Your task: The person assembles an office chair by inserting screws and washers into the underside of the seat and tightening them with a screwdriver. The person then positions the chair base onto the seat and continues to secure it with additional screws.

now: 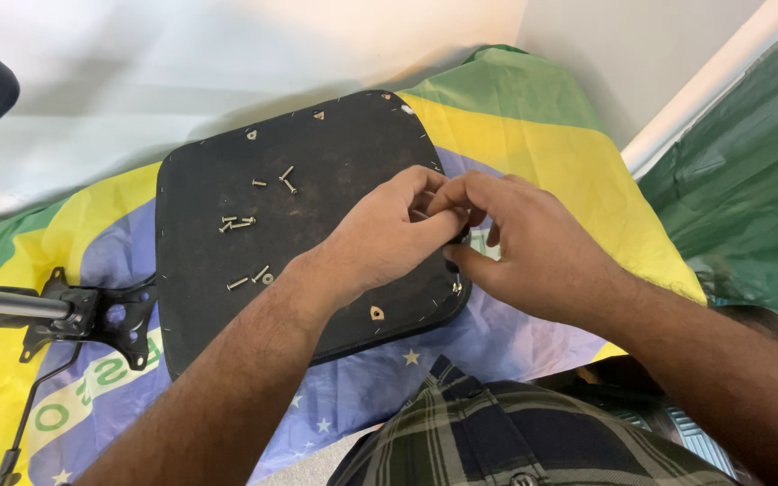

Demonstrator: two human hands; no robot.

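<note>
Both my hands meet over the right edge of the black seat panel (pixel 254 243), fingertips pinched together on something small and dark that I cannot make out. My left hand (pixel 389 238) curls from the panel side, my right hand (pixel 520 243) closes in from the outer side, so the piece is held from both directions. Beneath lies a green, yellow and blue flag cloth (pixel 533 126), covering the floor under the parts. Off the panel's left edge rests a black metal bracket (pixel 92 315) with its grey rod. Loose screws (pixel 245 223) lie scattered on the panel's flat back, which serves as their tray, within reach.
</note>
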